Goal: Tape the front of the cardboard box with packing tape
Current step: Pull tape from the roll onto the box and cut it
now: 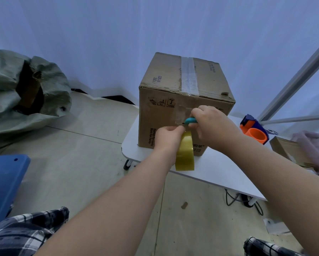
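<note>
Front face of the cardboard box (160, 126) is obstructed at mid-height: left hand (168, 138) and right hand (213, 124) are pressed close together there, with a teal cutter (191, 120) and a hanging yellow tape roll (185, 152) between them. The white table (210, 169) has a bare strip in front of the box. To the right, an orange and blue tape dispenser (254, 129) and a flat carton (291, 150) occupy the surface. The box top is unobstructed. Left of the table, open floor (77, 145).
</note>
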The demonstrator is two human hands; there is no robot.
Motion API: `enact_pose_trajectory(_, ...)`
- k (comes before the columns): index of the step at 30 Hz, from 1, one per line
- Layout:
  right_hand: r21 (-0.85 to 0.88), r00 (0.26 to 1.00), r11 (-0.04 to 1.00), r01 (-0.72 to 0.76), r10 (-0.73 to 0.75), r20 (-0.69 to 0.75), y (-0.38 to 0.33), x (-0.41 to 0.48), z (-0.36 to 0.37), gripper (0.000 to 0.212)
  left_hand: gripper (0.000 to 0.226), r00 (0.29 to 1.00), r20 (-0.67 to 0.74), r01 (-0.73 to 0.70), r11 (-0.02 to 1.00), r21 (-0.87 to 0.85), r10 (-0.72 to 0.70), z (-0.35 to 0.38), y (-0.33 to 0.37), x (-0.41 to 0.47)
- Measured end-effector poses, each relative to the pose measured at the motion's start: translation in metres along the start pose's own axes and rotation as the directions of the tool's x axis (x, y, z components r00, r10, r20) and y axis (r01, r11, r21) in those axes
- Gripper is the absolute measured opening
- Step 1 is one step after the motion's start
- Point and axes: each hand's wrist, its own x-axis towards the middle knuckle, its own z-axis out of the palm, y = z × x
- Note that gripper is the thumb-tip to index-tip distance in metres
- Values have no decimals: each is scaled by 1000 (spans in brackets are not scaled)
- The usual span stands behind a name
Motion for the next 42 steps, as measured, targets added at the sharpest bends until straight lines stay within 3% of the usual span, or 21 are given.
enact_pose_trajectory(10, -11, 999, 999, 30, -30, -11, -1, 0, 5, 17, 8, 1000, -29, 8, 998, -57, -10, 0, 0, 1)
enact_pose_trajectory(29, -127, 993, 991, 38, -52, -106, -15, 1, 17, 11, 11, 997, -52, -56, 998, -37, 54, 2, -1, 0)
enact_pose_trajectory(34, -174, 998, 984, 31, -41, -50, -1, -7, 13, 15, 14, 993, -73, -90, 996, -4, 89, -2, -2, 2)
enact_pose_trajectory(42, -52, 998, 999, 12, -15, -57, 19, -22, 18, 18, 10, 997, -71, -15, 998, 61, 20, -12, -26, 0)
